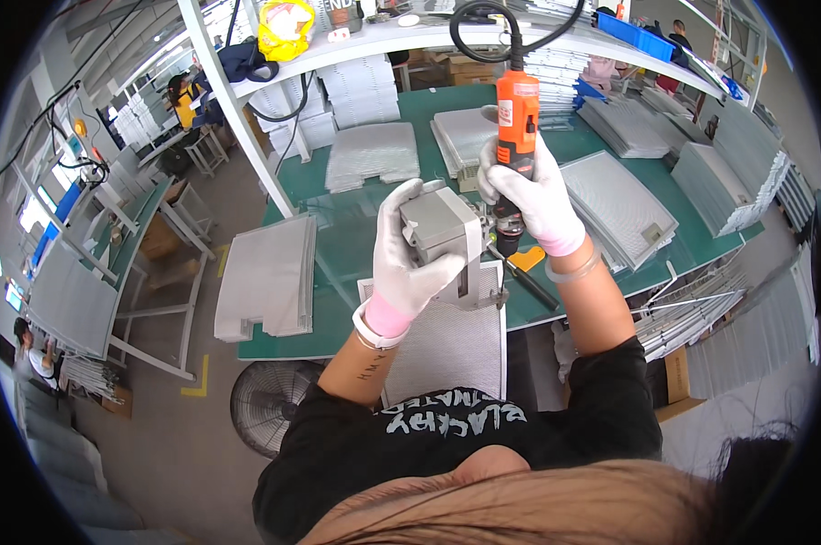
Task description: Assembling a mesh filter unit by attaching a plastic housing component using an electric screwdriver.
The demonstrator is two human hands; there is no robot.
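Observation:
My left hand (pixel 400 274), in a white glove with a pink cuff, is closed around a grey box-shaped block (pixel 440 223) with a pale strip across it. An orange and black electric screwdriver (pixel 517 113) points downward in my gloved right hand (pixel 545 200), its cord rising from the top. The screwdriver's black tip is just right of the block; whether they touch I cannot tell. Below both hands a mesh filter panel (pixel 447 350) lies over the bench's front edge. A dark rod-like tool (pixel 535 283) and a yellow-orange piece (pixel 528 259) lie beside the screwdriver tip.
Stacked flat panels (pixel 267 277) sit on the green bench (pixel 342 309) at left, with mesh panels (pixel 621 207) at right. More panels (pixel 372 153) lie behind. A white shelf (pixel 392 38) crosses above. A black floor fan (pixel 270 404) stands below left. Other people are in the background.

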